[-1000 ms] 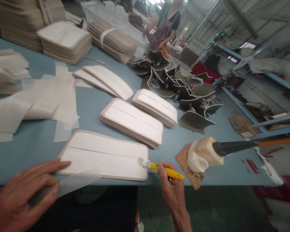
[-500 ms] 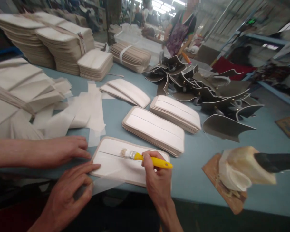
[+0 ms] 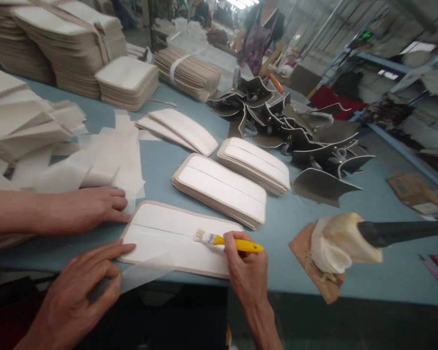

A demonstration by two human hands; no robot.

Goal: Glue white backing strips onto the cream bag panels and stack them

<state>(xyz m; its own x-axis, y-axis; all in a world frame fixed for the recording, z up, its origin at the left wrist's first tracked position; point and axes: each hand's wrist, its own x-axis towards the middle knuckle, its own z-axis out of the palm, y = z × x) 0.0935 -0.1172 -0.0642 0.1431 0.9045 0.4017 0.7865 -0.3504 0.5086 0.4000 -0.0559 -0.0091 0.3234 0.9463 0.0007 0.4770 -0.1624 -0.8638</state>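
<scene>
A white panel with a beige rim (image 3: 149, 248) lies flat at the table's near edge, a dark line running along it. My left hand (image 3: 83, 282) rests its fingertips on the panel's left end, its thumb and fingers pinching a thin translucent strip (image 3: 146, 273) that overlaps the near edge. In my right hand (image 3: 246, 265) is the yellow handle of a brush (image 3: 241, 243); its whitish bristles touch the middle of the panel. Another person's hand (image 3: 104, 209) reaches in from the left, beside the panel's upper left corner.
Behind the panel are stacked white panels (image 3: 222, 187). Dark curved pieces (image 3: 277, 116) lie beyond. At right a glue-coated container (image 3: 336, 240) with a black handle stands on brown board. Loose strips (image 3: 105, 155) and tall stacks (image 3: 76, 53) fill the left. A person stands behind.
The view has shifted, so most things appear further left. The brush and my right hand have moved right along the panel. The other person's hand stays near its left corner.
</scene>
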